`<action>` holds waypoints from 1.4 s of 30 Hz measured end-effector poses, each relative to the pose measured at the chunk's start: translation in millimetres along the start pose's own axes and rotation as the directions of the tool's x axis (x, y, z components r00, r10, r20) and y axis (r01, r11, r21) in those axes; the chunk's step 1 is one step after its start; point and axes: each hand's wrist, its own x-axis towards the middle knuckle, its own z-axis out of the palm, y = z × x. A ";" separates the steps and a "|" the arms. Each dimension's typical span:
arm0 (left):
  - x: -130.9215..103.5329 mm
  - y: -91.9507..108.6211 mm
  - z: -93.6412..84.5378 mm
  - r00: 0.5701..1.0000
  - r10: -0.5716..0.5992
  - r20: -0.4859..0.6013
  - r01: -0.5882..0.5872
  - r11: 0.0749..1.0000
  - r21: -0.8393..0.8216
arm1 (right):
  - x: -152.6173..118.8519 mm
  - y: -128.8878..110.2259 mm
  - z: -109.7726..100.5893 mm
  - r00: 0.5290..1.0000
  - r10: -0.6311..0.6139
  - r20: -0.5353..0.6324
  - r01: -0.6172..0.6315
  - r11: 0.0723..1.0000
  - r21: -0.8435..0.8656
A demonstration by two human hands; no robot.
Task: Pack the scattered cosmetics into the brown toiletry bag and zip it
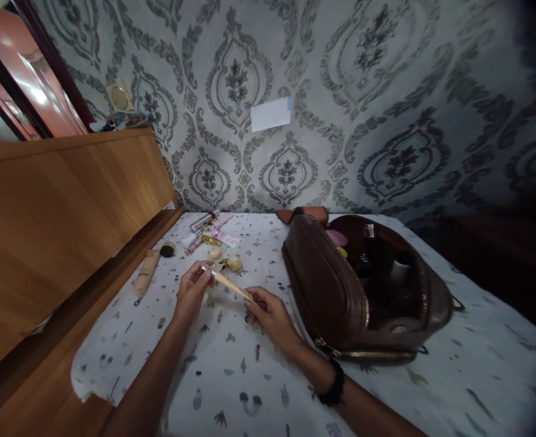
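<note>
Grey wall (304,79) with darker damask pattern, white rectangular sheet (271,115) on it, brown wooden panel (76,188) at the left, square beige plate (119,97) with round centre above the panel

No text, brand or number can be read with certainty. On the beige tube (149,267), a short dark mark is seen, too small to be made out as letters. On the pink-and-white packet (226,238), pinkish print seems to be borne, but its wording is lost to blur. On the white sheet (271,114) against the patterned wall (238,82), no lettering can be discerned. On the brown bag (306,273), a pale oval patch (399,329) is shown; whether it is lettered cannot be told. On the slim pale-handled tool (232,286), any print is too fine to be read.
</note>
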 end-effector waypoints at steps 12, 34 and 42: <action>12.4 20.0 7.3 0.992 0.119 0.028 -0.120 0.993 0.020 | 0.5 2.4 -2.1 1.000 -0.010 -0.003 0.010 1.000 0.001; 39.7 90.8 152.5 0.938 0.278 0.208 -0.264 0.960 -0.094 | -0.8 14.5 3.2 0.997 0.060 -0.055 -0.055 0.995 0.080; 49.2 76.7 220.4 0.846 0.253 0.469 -0.280 0.960 -0.014 | -1.3 12.3 3.0 0.997 0.062 -0.047 -0.059 0.996 0.062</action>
